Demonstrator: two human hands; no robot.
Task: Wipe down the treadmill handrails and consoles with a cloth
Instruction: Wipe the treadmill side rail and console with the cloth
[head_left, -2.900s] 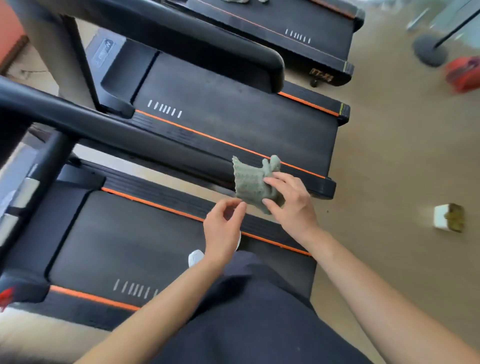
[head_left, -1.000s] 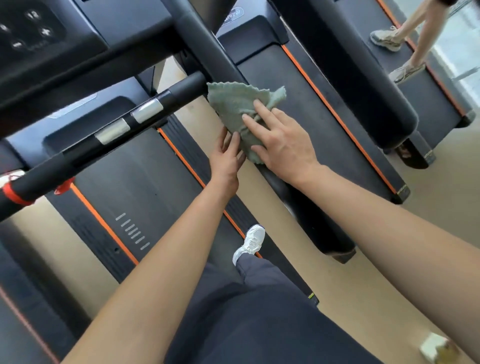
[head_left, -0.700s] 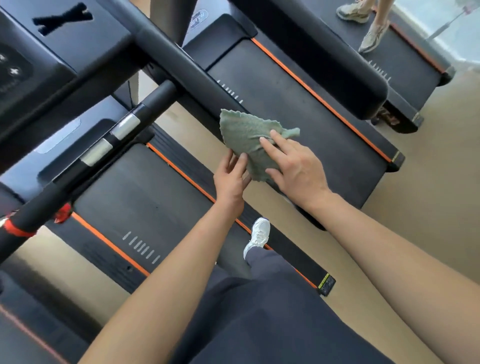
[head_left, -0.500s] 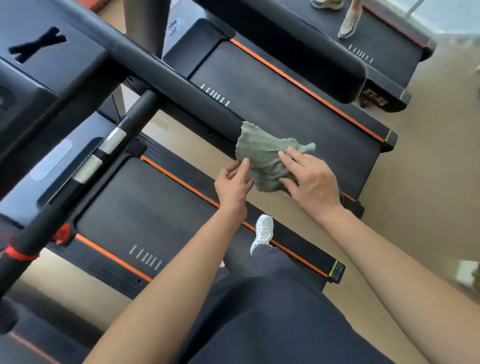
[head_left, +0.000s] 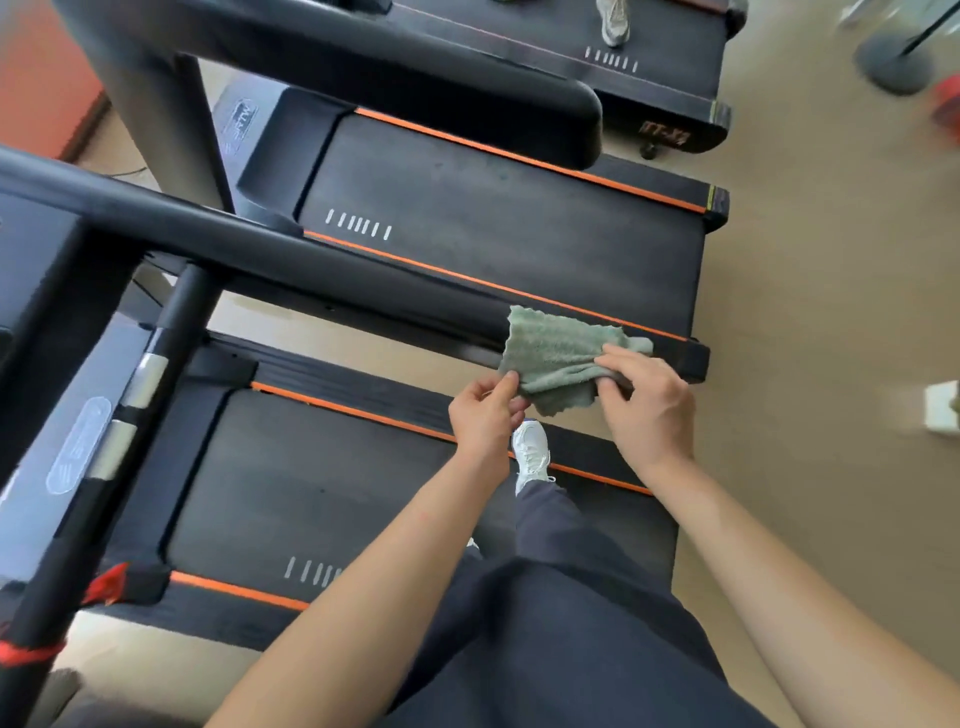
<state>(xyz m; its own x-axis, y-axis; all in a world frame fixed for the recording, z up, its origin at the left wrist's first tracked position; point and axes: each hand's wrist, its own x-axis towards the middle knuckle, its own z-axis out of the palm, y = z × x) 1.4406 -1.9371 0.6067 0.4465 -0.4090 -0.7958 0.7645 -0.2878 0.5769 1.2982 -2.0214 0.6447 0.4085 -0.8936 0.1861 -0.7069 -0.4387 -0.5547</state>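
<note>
Two hands pinch a crumpled sage-green terry cloth at the end of a long black treadmill handrail: left hand at the cloth's seven o'clock, right hand at four.

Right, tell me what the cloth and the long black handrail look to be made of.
The cloth: likely terry or microfibre, grey-green, matte; nubbly pile, wavy edge. The handrail: black, smooth satin skin with a soft highlight, perhaps moulded plastic or rubbery padding; the look leaves that open.

The person wears dark navy trousers and a white sneaker.
</note>
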